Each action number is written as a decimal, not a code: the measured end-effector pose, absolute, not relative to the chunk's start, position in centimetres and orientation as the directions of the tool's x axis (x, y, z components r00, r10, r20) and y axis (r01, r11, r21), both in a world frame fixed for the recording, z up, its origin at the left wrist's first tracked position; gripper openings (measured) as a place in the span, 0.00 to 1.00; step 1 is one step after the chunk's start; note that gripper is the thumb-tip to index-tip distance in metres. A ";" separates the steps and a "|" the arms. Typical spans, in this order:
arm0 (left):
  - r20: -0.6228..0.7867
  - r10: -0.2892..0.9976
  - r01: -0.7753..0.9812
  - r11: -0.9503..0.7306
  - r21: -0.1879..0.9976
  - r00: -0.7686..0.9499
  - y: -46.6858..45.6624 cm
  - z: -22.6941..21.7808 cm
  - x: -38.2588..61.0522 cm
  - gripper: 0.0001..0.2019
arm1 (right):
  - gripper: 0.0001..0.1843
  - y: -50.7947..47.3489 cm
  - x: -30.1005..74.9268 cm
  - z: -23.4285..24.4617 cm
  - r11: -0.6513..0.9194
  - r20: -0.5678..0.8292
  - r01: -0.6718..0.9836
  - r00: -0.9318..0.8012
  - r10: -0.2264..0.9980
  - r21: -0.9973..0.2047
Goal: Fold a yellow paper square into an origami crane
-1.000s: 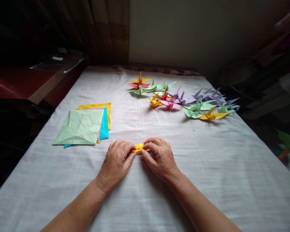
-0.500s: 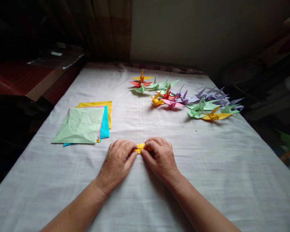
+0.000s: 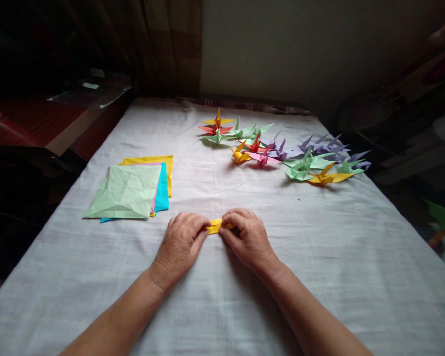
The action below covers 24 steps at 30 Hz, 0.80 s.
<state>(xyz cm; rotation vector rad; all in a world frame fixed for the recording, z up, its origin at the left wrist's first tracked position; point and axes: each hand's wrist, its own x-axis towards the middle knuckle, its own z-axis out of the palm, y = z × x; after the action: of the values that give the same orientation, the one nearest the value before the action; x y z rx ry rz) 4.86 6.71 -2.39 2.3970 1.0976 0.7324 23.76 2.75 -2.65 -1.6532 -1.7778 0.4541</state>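
A small folded piece of yellow paper [image 3: 216, 225] lies on the white cloth of the table [image 3: 319, 257], pinched between both hands. My left hand [image 3: 180, 244] presses its left end with curled fingers. My right hand [image 3: 246, 238] grips the right end, fingers bent over it. Most of the yellow piece is hidden under the fingers.
A stack of coloured paper squares [image 3: 131, 190], a creased green sheet on top, lies to the left. Several finished paper cranes [image 3: 282, 151] in yellow, red, green, pink and purple sit at the far right. A dark wooden piece of furniture [image 3: 40, 123] stands beside the table's left edge.
Both hands stay on the yellow paper with only slight finger shifts. The view has moved a little.
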 end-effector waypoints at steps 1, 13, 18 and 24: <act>0.293 0.778 0.563 -0.612 0.556 0.556 6.8 -2.4 4.8 0.05 | 0.05 2.8 24.1 -2.7 0.157 0.229 0.722 0.002 0.973 -0.674; 0.307 0.718 0.567 -0.687 0.454 0.625 6.2 -1.8 4.6 0.08 | 0.06 2.7 24.9 -3.3 0.281 0.324 0.724 -0.085 0.942 -0.629; 0.312 0.716 0.591 -0.695 0.410 0.625 6.2 -1.8 4.5 0.06 | 0.06 2.5 24.8 -2.9 0.351 0.372 0.753 -0.152 0.916 -0.556; 0.320 0.714 0.597 -0.697 0.397 0.623 6.6 -2.1 4.5 0.06 | 0.03 2.6 24.6 -3.0 0.352 0.396 0.796 -0.154 0.905 -0.493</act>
<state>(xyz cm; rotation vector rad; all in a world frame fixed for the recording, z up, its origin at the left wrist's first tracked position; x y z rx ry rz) 4.45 6.56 -2.10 2.5952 1.0698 0.6739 24.59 2.64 -2.96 -1.4760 -1.9796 0.2204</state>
